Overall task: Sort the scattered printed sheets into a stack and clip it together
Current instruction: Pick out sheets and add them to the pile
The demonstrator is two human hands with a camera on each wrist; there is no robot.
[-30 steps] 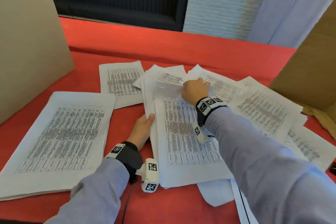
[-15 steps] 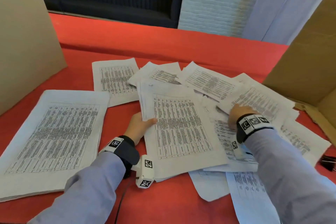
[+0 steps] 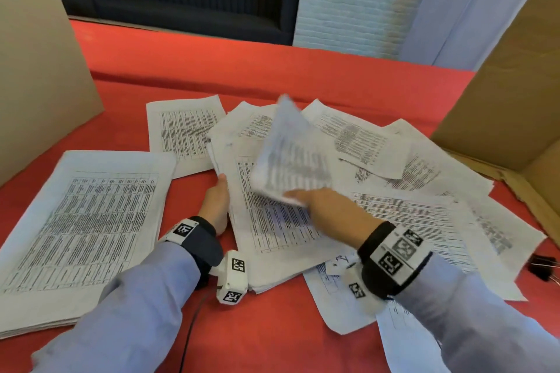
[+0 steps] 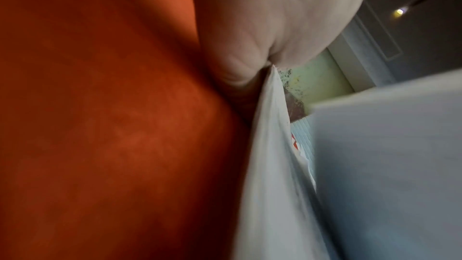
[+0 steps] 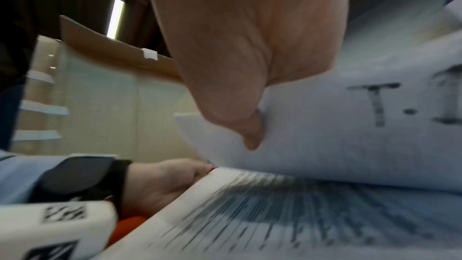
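Printed sheets lie scattered over the red table. My right hand pinches one blurred printed sheet by its near edge and holds it lifted above the middle pile; in the right wrist view the thumb presses on that sheet. My left hand grips the left edge of the middle pile, its thumb on top; the left wrist view shows the palm against the paper edge. A neat thick stack lies at the left. A black binder clip sits at the right edge.
Loose sheets fan out to the right and one lies behind the neat stack. Cardboard panels stand at the left and right. A dark sofa lies beyond the table.
My right hand went from the far top of the pile to the loose sheets at the right, then came back over the middle pile carrying one lifted sheet. My left hand stayed put.
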